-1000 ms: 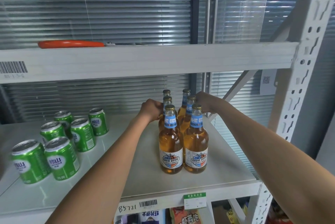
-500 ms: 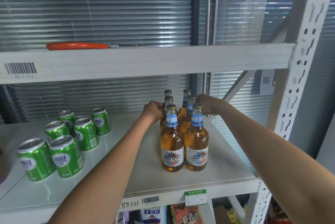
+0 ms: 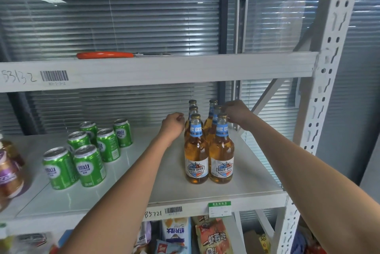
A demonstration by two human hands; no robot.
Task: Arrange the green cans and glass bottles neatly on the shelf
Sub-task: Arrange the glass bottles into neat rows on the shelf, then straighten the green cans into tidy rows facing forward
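Six bottles (image 3: 208, 146) stand in two rows right of the cans (image 3: 86, 151) on the shelf (image 3: 246, 183), left hand (image 3: 172, 125) curled beside the necks, right hand (image 3: 236, 115) pinching a cap; likely heavy, slick, breakable, best gripped by the neck.

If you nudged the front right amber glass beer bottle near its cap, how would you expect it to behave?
The front right amber glass beer bottle looks tall, narrow and full, so probably heavy but tippy. Neighbouring bottles touch it, so it would likely knock them.
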